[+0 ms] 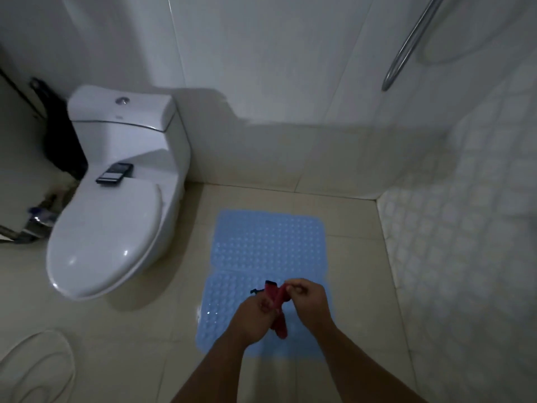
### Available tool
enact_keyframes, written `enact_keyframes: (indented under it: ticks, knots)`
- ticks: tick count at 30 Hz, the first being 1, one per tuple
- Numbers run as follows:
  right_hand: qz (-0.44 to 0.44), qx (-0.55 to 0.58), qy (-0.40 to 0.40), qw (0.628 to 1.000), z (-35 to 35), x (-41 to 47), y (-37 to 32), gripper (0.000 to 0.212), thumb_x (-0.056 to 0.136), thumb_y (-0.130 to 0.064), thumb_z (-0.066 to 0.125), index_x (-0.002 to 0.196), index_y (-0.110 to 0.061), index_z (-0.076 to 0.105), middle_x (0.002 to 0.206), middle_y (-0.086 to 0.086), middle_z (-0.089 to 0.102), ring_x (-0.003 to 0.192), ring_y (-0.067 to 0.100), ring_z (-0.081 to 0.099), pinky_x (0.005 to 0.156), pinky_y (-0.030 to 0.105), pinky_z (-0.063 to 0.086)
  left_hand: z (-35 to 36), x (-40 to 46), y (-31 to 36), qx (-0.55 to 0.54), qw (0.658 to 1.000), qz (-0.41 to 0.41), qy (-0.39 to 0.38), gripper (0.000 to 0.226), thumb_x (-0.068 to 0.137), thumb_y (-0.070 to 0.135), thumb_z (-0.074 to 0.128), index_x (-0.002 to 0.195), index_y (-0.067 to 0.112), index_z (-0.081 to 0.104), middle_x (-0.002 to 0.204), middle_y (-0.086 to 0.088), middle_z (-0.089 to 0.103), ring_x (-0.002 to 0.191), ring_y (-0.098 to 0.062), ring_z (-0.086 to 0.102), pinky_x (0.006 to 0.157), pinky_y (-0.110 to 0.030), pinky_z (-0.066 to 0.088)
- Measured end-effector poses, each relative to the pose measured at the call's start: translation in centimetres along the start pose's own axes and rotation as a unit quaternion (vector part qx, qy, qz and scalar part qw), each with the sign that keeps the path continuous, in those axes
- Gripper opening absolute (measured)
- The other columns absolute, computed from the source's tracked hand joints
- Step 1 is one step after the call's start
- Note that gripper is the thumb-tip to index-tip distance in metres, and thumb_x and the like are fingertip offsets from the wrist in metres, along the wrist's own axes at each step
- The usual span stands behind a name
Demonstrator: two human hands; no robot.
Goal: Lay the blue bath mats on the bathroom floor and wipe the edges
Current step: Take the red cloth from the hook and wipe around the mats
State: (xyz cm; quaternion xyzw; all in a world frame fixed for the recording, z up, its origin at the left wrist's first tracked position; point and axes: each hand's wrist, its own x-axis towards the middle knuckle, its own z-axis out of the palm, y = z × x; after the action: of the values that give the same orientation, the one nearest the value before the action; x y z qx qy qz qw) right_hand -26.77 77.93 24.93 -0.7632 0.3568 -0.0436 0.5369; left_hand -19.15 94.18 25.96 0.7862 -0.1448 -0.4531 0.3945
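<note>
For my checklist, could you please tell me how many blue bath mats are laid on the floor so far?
2, laid end to end on the tiles right of the toilet: the far mat towards the wall, and the near mat below the hands, which cover part of it.

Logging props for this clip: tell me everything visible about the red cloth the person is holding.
The red cloth is a small, soft, crumpled piece of fabric, deep red to pink, with a dark trim or strap at its upper end. It is held in the air above the blue bath mat, bunched and twisted, its lower end hanging down. The left hand grips its lower-left part and the right hand pinches its upper-right part. Whether it is wet cannot be told.
</note>
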Motion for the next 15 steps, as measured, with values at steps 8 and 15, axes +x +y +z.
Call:
enact_keyframes:
  ticks: [8, 15]
  knots:
    - [0.076, 0.137, -0.011, 0.988, -4.8, -4.3, -14.9, 0.022, 0.088, 0.008, 0.061, 0.098, -0.004, 0.077, 0.075, 0.009, 0.070, 0.058, 0.017, 0.063, 0.049, 0.021, 0.051, -7.8, -5.3, 9.5, 0.134, 0.985, 0.052, 0.095, 0.009, 0.088, 0.024, 0.064, 0.087, 0.028, 0.071, 0.086, 0.009, 0.074, 0.082, -0.010, 0.070, 0.076, -0.027, 0.053]
    - [0.004, 0.095, -0.193, 0.977, -10.0, -0.8, -24.4, 0.028, 0.089, 0.006, 0.056, 0.106, -0.006, 0.074, 0.066, 0.002, 0.069, 0.054, 0.013, 0.061, 0.055, 0.025, 0.048, -10.2, -6.3, 16.8, 0.070, 0.979, 0.170, 0.084, 0.042, 0.090, 0.015, 0.070, 0.131, 0.026, 0.066, 0.135, 0.006, 0.065, 0.124, -0.009, 0.059, 0.109, -0.030, 0.045]
